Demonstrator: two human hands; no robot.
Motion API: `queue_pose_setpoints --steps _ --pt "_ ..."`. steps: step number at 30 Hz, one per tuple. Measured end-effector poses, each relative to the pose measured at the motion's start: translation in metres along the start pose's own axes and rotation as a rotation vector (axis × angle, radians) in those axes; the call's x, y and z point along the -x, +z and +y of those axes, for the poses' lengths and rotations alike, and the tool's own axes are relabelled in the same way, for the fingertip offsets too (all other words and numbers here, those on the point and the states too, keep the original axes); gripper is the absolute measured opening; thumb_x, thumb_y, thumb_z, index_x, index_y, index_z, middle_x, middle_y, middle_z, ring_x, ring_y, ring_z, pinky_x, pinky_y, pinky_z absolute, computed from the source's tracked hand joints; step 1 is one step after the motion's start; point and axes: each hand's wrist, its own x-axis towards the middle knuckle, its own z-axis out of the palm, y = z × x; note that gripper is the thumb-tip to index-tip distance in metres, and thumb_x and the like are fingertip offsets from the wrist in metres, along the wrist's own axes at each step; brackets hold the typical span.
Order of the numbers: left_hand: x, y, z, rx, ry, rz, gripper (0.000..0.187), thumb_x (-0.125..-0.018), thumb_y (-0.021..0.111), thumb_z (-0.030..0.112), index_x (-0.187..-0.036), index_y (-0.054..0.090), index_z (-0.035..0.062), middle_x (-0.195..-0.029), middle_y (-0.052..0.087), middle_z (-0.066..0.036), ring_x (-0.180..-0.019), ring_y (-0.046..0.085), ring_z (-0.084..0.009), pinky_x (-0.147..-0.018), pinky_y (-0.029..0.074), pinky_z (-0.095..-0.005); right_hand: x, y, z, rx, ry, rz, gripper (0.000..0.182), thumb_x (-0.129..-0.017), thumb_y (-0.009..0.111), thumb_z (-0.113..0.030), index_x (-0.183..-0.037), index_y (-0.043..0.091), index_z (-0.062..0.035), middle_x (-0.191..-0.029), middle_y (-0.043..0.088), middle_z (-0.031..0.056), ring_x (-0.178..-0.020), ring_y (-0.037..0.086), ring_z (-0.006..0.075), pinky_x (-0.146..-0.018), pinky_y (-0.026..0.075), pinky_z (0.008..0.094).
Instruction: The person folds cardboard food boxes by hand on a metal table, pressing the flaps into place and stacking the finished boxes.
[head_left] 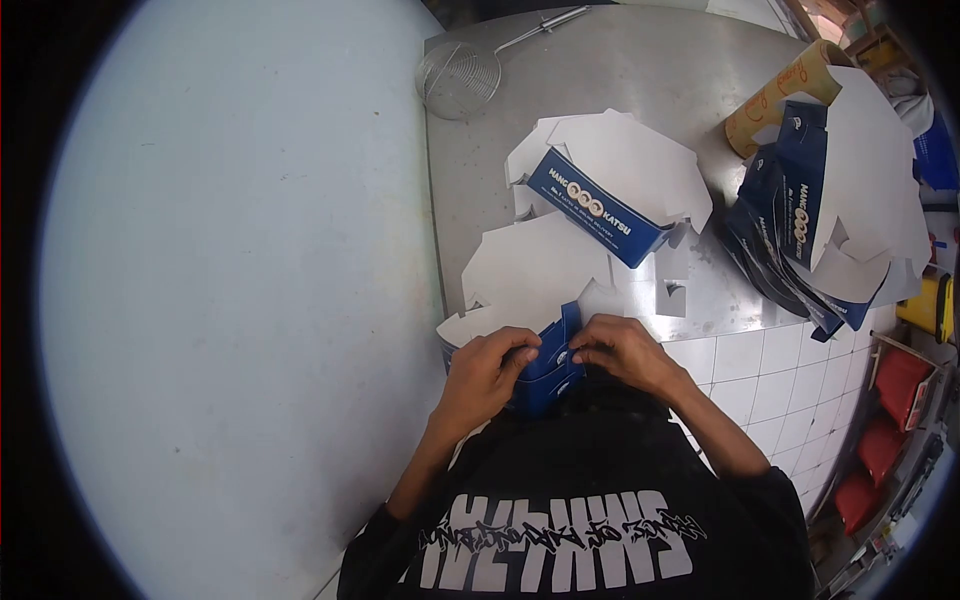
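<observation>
A blue and white cardboard food box, partly folded, lies at the near edge of the steel table, its white inner face turned up. My left hand pinches the blue front panel of this box, thumb and fingers together. On the other side of the same corner, my right hand grips a blue flap between thumb and fingers. Just beyond stands another partly folded box, with "KATSU" lettering on its blue side. The lower part of the box in my hands is hidden against my black shirt.
The steel table meets a pale wall on the left. A wire strainer lies at the far left corner. To the right are a stack of flat boxes and a brown roll. Red cushions show lower right.
</observation>
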Motion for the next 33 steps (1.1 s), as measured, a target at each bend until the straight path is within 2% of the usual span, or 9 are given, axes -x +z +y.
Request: queue_pose_setpoints --steps 4,10,14,15,18,21,27,30,33 --pt "-0.005 -0.004 0.012 -0.144 0.111 0.011 0.015 -0.092 0.064 0.014 -0.105 0.064 0.0062 -0.097 0.071 -0.01 -0.083 0.067 -0.0283 -0.073 0.052 -0.0348 -0.003 -0.014 -0.001 -0.054 -0.026 -0.019 0.015 -0.08 0.075 -0.008 -0.094 0.071 -0.0039 -0.089 0.068 0.0096 -0.087 0.064 0.0272 -0.079 0.051 0.0381" --pt "-0.009 -0.004 0.015 0.118 -0.052 0.007 0.02 -0.092 0.066 0.015 -0.109 0.062 0.0053 -0.098 0.071 -0.013 -0.086 0.069 -0.0269 -0.073 0.052 -0.0352 -0.01 -0.026 -0.01 -0.011 0.008 -0.116 0.008 -0.078 0.075 -0.007 -0.086 0.073 -0.0055 -0.085 0.067 0.0092 -0.087 0.064 0.0276 -0.079 0.051 0.0377" --pt "-0.006 -0.002 0.019 0.155 -0.153 -0.064 0.026 -0.091 0.069 0.015 -0.11 0.06 0.0016 -0.094 0.071 -0.013 -0.087 0.068 -0.0193 -0.08 0.052 -0.0316 0.003 -0.017 -0.013 0.049 0.02 -0.088 0.008 -0.076 0.076 -0.007 -0.083 0.073 -0.0061 -0.08 0.067 0.0082 -0.085 0.064 0.026 -0.079 0.051 0.0356" --pt "-0.008 -0.006 0.023 0.147 -0.183 -0.094 0.027 -0.09 0.07 0.016 -0.111 0.06 0.0019 -0.094 0.071 -0.014 -0.087 0.068 -0.0188 -0.08 0.052 -0.0318 0.005 -0.017 -0.012 0.046 0.071 -0.126 0.01 -0.076 0.077 -0.006 -0.085 0.074 -0.0068 -0.094 0.067 0.0088 -0.093 0.063 0.0245 -0.083 0.051 0.0363" --pt "-0.012 -0.016 0.027 0.17 -0.241 -0.186 0.029 -0.089 0.072 0.017 -0.111 0.06 0.0025 -0.091 0.07 -0.013 -0.085 0.067 -0.0172 -0.08 0.052 -0.0324 0.015 -0.008 -0.01 0.0 0.031 0.041 0.012 -0.077 0.076 -0.006 -0.089 0.075 -0.0075 -0.121 0.061 0.0103 -0.106 0.06 0.0272 -0.09 0.051 0.039" --pt "-0.015 -0.018 0.025 0.168 -0.189 -0.216 0.032 -0.088 0.073 0.017 -0.113 0.059 0.0029 -0.087 0.069 -0.011 -0.082 0.066 -0.0164 -0.079 0.052 -0.0329 0.013 -0.006 -0.01 0.014 0.037 0.06 0.013 -0.078 0.077 -0.007 -0.09 0.076 -0.0088 -0.138 0.051 0.0078 -0.116 0.055 0.0254 -0.094 0.05 0.0395" --pt "-0.022 -0.026 0.024 0.153 -0.258 -0.325 0.035 -0.089 0.072 0.018 -0.117 0.057 0.0028 -0.084 0.067 -0.009 -0.079 0.064 -0.0158 -0.077 0.052 -0.0316 0.017 0.001 0.0 0.217 -0.142 0.148 0.012 -0.078 0.075 -0.008 -0.09 0.075 -0.0102 -0.132 0.058 0.0107 -0.114 0.058 0.0287 -0.093 0.049 0.0408" --pt "-0.021 -0.024 0.019 0.154 -0.256 -0.346 0.033 -0.091 0.07 0.016 -0.118 0.057 0.0028 -0.087 0.07 -0.011 -0.076 0.064 -0.0147 -0.073 0.051 -0.0306 0.021 0.006 -0.001 0.227 -0.199 0.137 0.02 -0.08 0.074 -0.007 -0.1 0.073 -0.0099 -0.122 0.065 0.0109 -0.108 0.062 0.0281 -0.09 0.049 0.0407" --pt "-0.02 -0.018 0.016 0.165 -0.219 -0.287 0.03 -0.092 0.067 0.013 -0.118 0.057 0.0032 -0.088 0.072 -0.012 -0.07 0.062 -0.0134 -0.067 0.05 -0.0295 0.02 0.009 -0.001 0.043 -0.097 0.22 0.027 -0.082 0.072 -0.006 -0.109 0.069 -0.008 -0.115 0.068 0.0099 -0.101 0.065 0.0285 -0.087 0.05 0.0408"
